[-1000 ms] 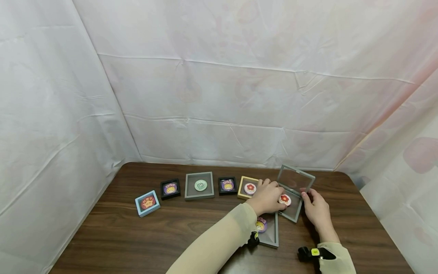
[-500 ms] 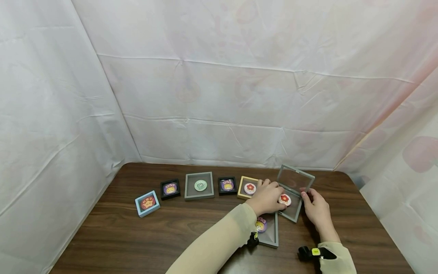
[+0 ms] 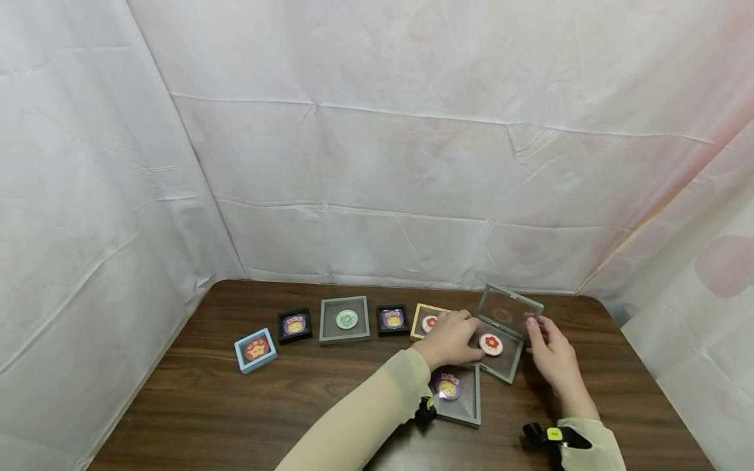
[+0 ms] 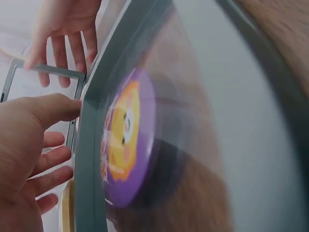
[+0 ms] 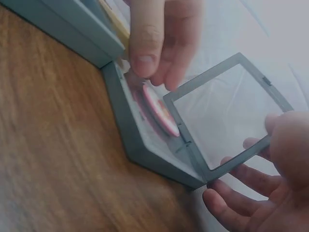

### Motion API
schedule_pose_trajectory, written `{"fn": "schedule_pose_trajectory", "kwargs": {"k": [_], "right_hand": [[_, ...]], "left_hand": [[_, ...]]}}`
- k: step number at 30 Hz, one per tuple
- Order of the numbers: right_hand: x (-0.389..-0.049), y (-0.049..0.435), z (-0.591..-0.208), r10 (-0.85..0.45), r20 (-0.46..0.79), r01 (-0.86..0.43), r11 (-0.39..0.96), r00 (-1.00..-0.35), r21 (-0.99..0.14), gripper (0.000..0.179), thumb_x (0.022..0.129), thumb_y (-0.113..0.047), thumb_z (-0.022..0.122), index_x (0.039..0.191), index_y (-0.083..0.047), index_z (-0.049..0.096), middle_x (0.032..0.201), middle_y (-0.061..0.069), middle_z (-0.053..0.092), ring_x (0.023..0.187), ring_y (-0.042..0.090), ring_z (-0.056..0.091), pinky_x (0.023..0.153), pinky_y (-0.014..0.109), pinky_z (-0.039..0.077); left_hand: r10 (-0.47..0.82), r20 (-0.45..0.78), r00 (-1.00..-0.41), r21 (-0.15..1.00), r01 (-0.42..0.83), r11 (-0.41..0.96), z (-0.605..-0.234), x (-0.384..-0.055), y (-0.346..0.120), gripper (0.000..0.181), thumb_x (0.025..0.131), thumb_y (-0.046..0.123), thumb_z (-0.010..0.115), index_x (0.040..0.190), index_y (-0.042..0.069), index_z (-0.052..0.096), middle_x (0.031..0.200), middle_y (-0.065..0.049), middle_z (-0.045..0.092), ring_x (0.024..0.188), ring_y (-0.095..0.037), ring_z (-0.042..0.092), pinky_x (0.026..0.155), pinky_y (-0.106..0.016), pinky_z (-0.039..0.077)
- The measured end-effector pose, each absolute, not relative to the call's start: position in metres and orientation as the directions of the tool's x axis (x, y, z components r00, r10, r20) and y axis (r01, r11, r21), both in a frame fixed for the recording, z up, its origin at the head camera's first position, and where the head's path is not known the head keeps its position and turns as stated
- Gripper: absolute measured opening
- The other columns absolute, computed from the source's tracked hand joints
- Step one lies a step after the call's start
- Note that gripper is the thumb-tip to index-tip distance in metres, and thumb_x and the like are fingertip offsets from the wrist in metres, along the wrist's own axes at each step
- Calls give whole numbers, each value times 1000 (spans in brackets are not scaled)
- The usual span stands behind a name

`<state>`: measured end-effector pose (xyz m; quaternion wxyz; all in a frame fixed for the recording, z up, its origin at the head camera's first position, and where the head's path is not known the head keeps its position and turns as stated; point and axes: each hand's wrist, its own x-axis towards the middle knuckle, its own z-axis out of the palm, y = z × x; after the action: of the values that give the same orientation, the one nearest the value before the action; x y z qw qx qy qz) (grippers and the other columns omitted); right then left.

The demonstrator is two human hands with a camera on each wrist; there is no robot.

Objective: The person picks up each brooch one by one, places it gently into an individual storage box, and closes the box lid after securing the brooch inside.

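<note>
A grey hinged display case (image 3: 501, 374) with clear windows stands unfolded at the right of the table. Inside its base lies a round white badge (image 3: 491, 345) with a red flower. My left hand (image 3: 450, 340) is held over the case's left side, thumb and fingers apart, just off the badge, with nothing between them. At the right edge of the raised lid (image 5: 240, 159), my right hand (image 3: 555, 358) has its thumb on one side and fingers on the other, pinching the frame. Under my left wrist is another grey case (image 3: 474, 399) with a purple cartoon badge (image 3: 449, 387).
Left of the hands runs a row of badge cases: yellow (image 3: 417, 329), black (image 3: 391, 330), large grey (image 3: 344, 339), black (image 3: 294, 337) and blue (image 3: 271, 356). The yellow one is partly hidden behind my left hand. White cloth (image 3: 377, 248) hangs behind the brown table (image 3: 235, 418).
My left hand has drawn back slightly left from the flower badge, which now shows whole. My right hand has shifted a little right and up along the lid's edge.
</note>
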<state>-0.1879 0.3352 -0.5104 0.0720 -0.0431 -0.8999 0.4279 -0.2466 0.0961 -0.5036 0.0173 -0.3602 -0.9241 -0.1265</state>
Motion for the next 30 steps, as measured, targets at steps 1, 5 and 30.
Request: {"fn": "schedule_pose_trajectory", "kwargs": {"k": [1, 5, 30], "right_hand": [[-187, 335, -509, 137, 90, 17, 632, -986, -775, 65, 119, -47, 36, 158, 3, 49, 147, 34, 61, 112, 43, 73, 75, 17, 54], [-188, 337, -507, 124, 111, -7, 632, -986, -775, 62, 120, -46, 28, 155, -2, 56, 149, 28, 63, 117, 45, 70, 76, 20, 56], [-183, 348, -489, 18, -8, 18, 645, -1000, -764, 72, 119, -54, 22, 151, 0, 59, 145, 35, 62, 113, 43, 75, 87, 42, 61]], "left_hand": [[658, 125, -743, 220, 667, 712, -503, -246, 94, 43, 96, 46, 81, 132, 23, 77, 123, 7, 70, 115, -11, 62, 104, -34, 43], [642, 122, -757, 193, 652, 733, -501, -242, 86, 45, 97, 50, 79, 134, 24, 77, 130, 6, 71, 125, -18, 61, 108, -42, 43], [644, 95, -759, 201, 648, 735, -505, -239, 72, 30, 101, 48, 76, 126, 32, 83, 128, 18, 75, 136, -18, 54, 101, -45, 38]]}}
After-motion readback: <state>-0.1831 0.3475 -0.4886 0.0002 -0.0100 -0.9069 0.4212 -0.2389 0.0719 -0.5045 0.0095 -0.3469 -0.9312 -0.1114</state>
